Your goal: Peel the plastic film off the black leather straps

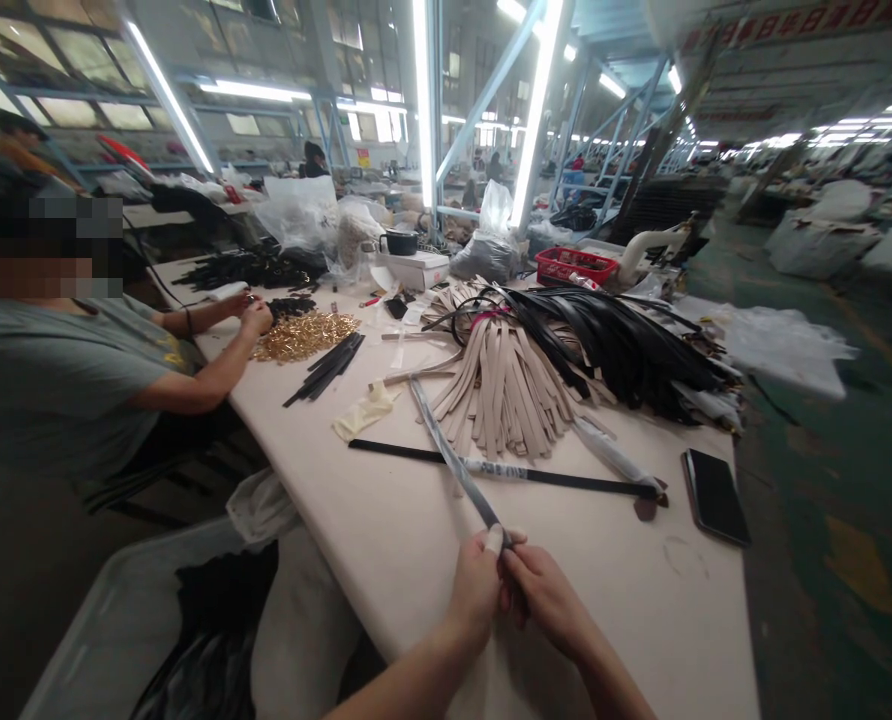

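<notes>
Near the front of the pale table [416, 560], my left hand [480, 580] and my right hand [540, 585] meet, both closed on the near end of a dark strip [457, 465]. A pale covering shows on a left fingertip. The strip runs away from my hands and crosses over a long black strip [588, 483] with a whitish printed band. Beyond it lies a bundle of beige strips [510, 385], beside a heap of black strips [618, 345]. A cream cloth-like piece [367, 412] lies to the left.
A person [78, 370] at the left handles something small by a pile of gold-coloured pieces [307, 337]. A phone [714, 495] lies at the right edge. Farther back are a red basket [575, 266] and plastic bags [487, 245]. A bin [93, 640] stands at lower left.
</notes>
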Available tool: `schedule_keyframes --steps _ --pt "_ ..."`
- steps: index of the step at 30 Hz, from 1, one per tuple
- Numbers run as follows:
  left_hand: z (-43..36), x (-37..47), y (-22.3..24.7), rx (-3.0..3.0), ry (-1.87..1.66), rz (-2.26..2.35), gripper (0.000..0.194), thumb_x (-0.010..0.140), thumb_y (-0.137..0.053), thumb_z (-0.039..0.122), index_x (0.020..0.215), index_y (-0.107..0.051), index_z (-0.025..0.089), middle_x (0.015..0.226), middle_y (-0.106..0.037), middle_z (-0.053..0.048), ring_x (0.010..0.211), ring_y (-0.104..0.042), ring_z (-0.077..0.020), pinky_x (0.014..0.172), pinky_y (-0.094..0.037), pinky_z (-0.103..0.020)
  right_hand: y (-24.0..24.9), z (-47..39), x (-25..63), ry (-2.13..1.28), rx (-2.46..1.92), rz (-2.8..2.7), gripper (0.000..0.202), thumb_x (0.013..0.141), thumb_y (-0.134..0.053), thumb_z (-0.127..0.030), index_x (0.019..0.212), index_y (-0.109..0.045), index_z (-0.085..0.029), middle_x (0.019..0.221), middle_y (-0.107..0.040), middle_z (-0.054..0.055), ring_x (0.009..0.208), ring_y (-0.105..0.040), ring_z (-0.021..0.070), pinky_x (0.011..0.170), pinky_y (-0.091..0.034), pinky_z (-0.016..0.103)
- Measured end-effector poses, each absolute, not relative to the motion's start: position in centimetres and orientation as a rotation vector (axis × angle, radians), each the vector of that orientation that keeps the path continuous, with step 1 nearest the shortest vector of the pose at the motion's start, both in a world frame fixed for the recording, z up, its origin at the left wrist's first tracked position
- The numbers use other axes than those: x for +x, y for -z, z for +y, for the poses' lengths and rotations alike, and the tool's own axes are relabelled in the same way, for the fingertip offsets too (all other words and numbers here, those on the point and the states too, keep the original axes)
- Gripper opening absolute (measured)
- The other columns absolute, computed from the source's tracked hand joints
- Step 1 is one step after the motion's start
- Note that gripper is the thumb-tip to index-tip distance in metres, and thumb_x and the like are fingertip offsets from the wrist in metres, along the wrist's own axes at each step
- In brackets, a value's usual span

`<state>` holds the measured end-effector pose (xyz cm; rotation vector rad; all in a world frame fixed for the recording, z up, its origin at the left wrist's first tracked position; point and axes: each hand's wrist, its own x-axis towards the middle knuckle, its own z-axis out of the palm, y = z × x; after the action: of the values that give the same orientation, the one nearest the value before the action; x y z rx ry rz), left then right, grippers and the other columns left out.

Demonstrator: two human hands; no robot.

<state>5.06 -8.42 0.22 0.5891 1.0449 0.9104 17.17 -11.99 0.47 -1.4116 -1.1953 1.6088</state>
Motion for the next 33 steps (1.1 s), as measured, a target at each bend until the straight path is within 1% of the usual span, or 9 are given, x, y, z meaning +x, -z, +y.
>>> schedule_keyframes --steps 4,6,9,14,17,21,24,29,33 --pt "-5.4 4.3 -1.2 0.407 -0.982 1.018 0.034 0.087 -0.059 0.043 0.102 -0.063 0.012 0.096 -0.074 -0.018 0.076 -0.072 -0.0235 0.068 -0.054 -0.033 0.1 -12.6 16.7 -1.659 -1.425 -1.186 0.046 0.093 -0.043 -0.057 0.083 -0.059 -0.015 0.052 -0.063 0.000 0.030 -0.045 0.0083 0.031 -0.030 0.017" --pt "-4.6 4.4 -1.8 0.377 -1.007 1.021 0.028 0.090 -0.055 0.040 0.100 -0.059 0.014 0.099 -0.074 -0.019 0.080 -0.073 -0.0248 0.073 -0.055 -0.037 0.5 -13.0 16.1 -1.660 -1.466 -1.174 0.047 0.093 -0.041 -0.058 0.082 -0.059 -0.015 0.050 -0.062 0.000 0.029 -0.043 0.0087 0.030 -0.029 0.017" --pt "-6.7 5.6 -1.2 0.398 -1.033 1.094 0.024 0.090 -0.053 0.039 0.089 -0.057 0.016 0.088 -0.075 -0.016 0.070 -0.071 -0.0240 0.069 -0.053 -0.037 0.9 -13.7 15.0 -1.588 -1.498 -1.169 0.053 0.093 -0.038 -0.062 0.076 -0.057 -0.016 0.050 -0.061 0.001 0.032 -0.047 0.0107 0.032 -0.032 0.019" --pt "-12.1 6.8 0.9 0.431 -0.915 1.118 0.031 0.086 -0.056 0.045 0.083 -0.062 0.015 0.074 -0.072 -0.012 0.066 -0.069 -0.0231 0.062 -0.051 -0.031 1.0 -14.8 14.7 -1.419 -1.530 -1.199 0.060 0.091 -0.039 -0.069 0.066 -0.056 -0.017 0.057 -0.062 0.004 0.048 -0.057 0.0138 0.044 -0.041 0.022" --pt "-10.1 5.8 -0.1 0.370 -0.831 1.044 0.024 0.085 -0.055 0.038 0.089 -0.061 0.015 0.080 -0.074 -0.014 0.067 -0.070 -0.0238 0.061 -0.052 -0.032 1.3 -15.1 15.0 -1.406 -1.548 -1.188 0.060 0.091 -0.038 -0.071 0.069 -0.056 -0.017 0.053 -0.059 0.002 0.043 -0.053 0.0125 0.042 -0.039 0.021" --pt "-4.8 5.0 -2.0 0.343 -0.972 1.036 0.021 0.088 -0.052 0.034 0.098 -0.055 0.017 0.093 -0.075 -0.016 0.074 -0.073 -0.0243 0.070 -0.055 -0.036 2.0 -14.6 15.0 -1.609 -1.542 -1.132 0.060 0.088 -0.037 -0.073 0.080 -0.057 -0.017 0.046 -0.057 -0.002 0.030 -0.041 0.0105 0.031 -0.030 0.020" --pt "-4.9 5.9 -1.5 0.365 -1.001 1.076 0.016 0.089 -0.047 0.033 0.091 -0.052 0.018 0.083 -0.074 -0.013 0.066 -0.071 -0.0228 0.063 -0.053 -0.034 1.9 -13.8 14.8 -1.556 -1.555 -1.126 0.061 0.088 -0.035 -0.074 0.076 -0.055 -0.018 0.045 -0.056 -0.001 0.029 -0.041 0.0108 0.031 -0.030 0.021" --pt "-9.9 6.8 0.8 0.404 -0.973 1.142 0.016 0.085 -0.048 0.031 0.081 -0.056 0.017 0.072 -0.071 -0.009 0.058 -0.067 -0.0212 0.054 -0.049 -0.030 1.2 -13.3 14.4 -1.403 -1.502 -1.212 0.059 0.090 -0.040 -0.070 0.066 -0.054 -0.018 0.056 -0.061 0.004 0.047 -0.056 0.0142 0.043 -0.041 0.023" --pt "-7.9 4.9 0.0 0.368 -0.816 1.049 0.020 0.080 -0.057 0.033 0.083 -0.062 0.014 0.076 -0.072 -0.014 0.057 -0.067 -0.0222 0.050 -0.048 -0.030 1.5 -14.3 14.9 -1.479 -1.530 -1.174 0.061 0.089 -0.037 -0.074 0.069 -0.053 -0.019 0.045 -0.053 -0.001 0.035 -0.045 0.0116 0.034 -0.032 0.022"
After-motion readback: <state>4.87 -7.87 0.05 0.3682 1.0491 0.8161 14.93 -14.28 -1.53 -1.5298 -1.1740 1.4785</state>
